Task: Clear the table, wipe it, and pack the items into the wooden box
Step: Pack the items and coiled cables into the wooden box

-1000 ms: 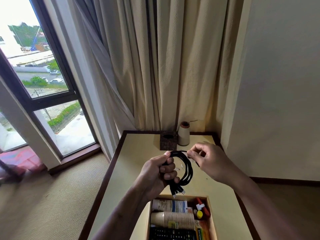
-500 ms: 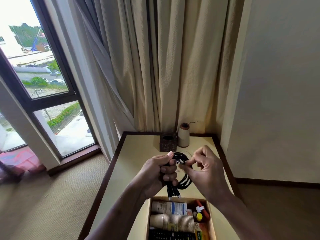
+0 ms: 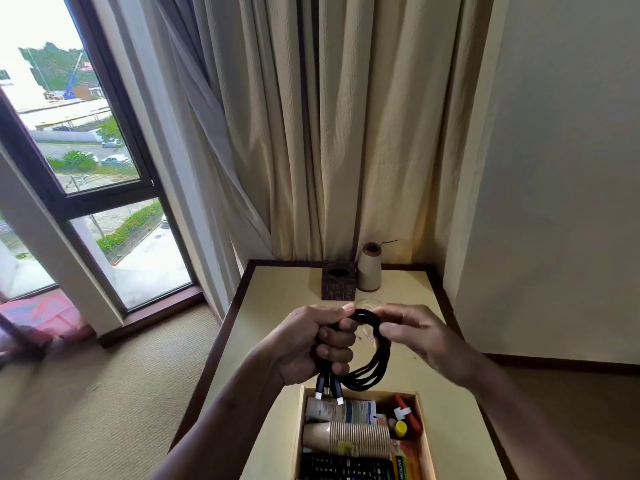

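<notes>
A coiled black cable (image 3: 372, 367) hangs in the air above the cream table (image 3: 277, 323). My left hand (image 3: 311, 344) grips the coil in a fist, its two white-tipped plugs dangling just over the wooden box (image 3: 425, 441). My right hand (image 3: 412, 332) pinches the top right of the coil between thumb and fingers. The box stands at the table's near end and holds a stack of paper cups (image 3: 349, 439), a white tube, a black remote (image 3: 346, 467) and small red and yellow items.
A dark square holder (image 3: 338, 280) and a beige vase (image 3: 369, 267) stand at the table's far edge before the curtains. Something small and clear lies on the table behind the cable. A wall is on the right, a window and carpet on the left.
My right hand came in from the right and closed on the coil's top, then slid along it. The coil stayed in my left fist above the box.
</notes>
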`<state>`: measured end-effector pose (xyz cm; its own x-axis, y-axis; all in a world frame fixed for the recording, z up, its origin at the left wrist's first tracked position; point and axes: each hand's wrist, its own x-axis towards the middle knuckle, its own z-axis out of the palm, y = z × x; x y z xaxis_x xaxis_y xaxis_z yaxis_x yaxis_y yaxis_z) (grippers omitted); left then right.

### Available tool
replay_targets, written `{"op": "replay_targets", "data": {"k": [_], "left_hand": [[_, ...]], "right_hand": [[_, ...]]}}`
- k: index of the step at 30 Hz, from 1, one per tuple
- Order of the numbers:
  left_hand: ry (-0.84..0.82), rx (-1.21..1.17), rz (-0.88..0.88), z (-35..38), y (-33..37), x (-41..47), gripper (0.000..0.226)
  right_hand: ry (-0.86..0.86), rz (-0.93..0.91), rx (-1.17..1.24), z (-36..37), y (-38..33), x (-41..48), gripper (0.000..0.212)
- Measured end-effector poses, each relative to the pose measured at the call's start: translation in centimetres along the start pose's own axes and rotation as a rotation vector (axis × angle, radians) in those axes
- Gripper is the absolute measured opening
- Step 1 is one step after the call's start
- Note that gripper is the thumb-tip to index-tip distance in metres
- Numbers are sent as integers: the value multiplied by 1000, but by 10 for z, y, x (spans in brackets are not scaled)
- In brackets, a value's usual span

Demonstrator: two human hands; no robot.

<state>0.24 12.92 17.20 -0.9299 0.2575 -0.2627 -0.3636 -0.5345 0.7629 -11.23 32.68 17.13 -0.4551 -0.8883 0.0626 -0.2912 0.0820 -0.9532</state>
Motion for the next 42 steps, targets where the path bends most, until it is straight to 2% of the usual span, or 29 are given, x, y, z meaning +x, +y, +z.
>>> {"op": "replay_targets", "data": {"k": [3,6,8,12,15,17,20,22,26,28,32,36,40,42], "left_hand": [[-45,-50,-37,-4,1,-1,31],[-73,-59,-81,-7,0,1,30],[-71,-67,-106,-8,-2,2,29],[28,-88,-92,-2,-5,2,29],[171,0,-19,5,-6,4,31],[267,114,61,5,-9,6,30],[362,190,164,2,-17,10,28],[384,162,205,1,-22,12,29],[358,126,229,3,-24,15,30],[318,95,234,4,-21,14,31],[224,44,208,7,-16,13,32],[169,40,149,2,-15,15,32],[110,31,58,-4,-15,17,30],[130,9,13,-3,-20,20,29]], "right_hand": [[-123,32,-53,-15,-2,0,23],[-103,50,-253,-16,-5,4,24],[44,10,-422,-12,-8,7,24],[356,-129,-928,0,-11,12,17],[529,-109,-1077,9,-8,14,17],[636,-14,-958,17,-10,13,15],[618,257,-419,23,-16,13,14],[589,341,-113,25,-19,12,12],[541,341,37,28,-16,9,5],[514,297,96,31,-15,8,12],[576,171,94,36,-11,6,17],[707,108,-140,43,-2,1,37],[560,152,-159,40,0,-4,46],[546,128,-334,43,2,-10,40]]}}
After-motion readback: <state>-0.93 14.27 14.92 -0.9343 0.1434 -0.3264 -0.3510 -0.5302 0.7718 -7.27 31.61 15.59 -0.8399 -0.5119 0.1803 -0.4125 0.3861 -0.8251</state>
